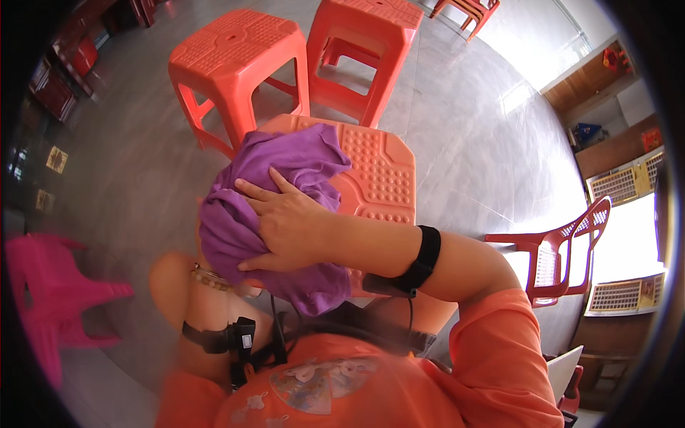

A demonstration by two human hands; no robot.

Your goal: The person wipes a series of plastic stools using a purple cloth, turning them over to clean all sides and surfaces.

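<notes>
A crumpled purple cloth (230, 224) lies over the left part of an orange-red plastic stool (374, 166) with a studded seat, directly before me. My right hand (283, 219) rests flat on the cloth with its fingers spread, pointing left and away from me. The cloth hangs past the stool's near edge. My left hand (247, 289) is mostly hidden under the cloth's near side; only a part by the wrist shows, beside a bracelet of beads. Whether it grips the stool or the cloth cannot be seen.
Two more orange-red plastic stools (235, 48) (369, 53) stand just beyond the seat. A pink plastic chair (59, 289) is at the left and a dark red plastic chair (556, 251) at the right. Wooden shelves (588, 80) line the far right. Cables hang near my lap.
</notes>
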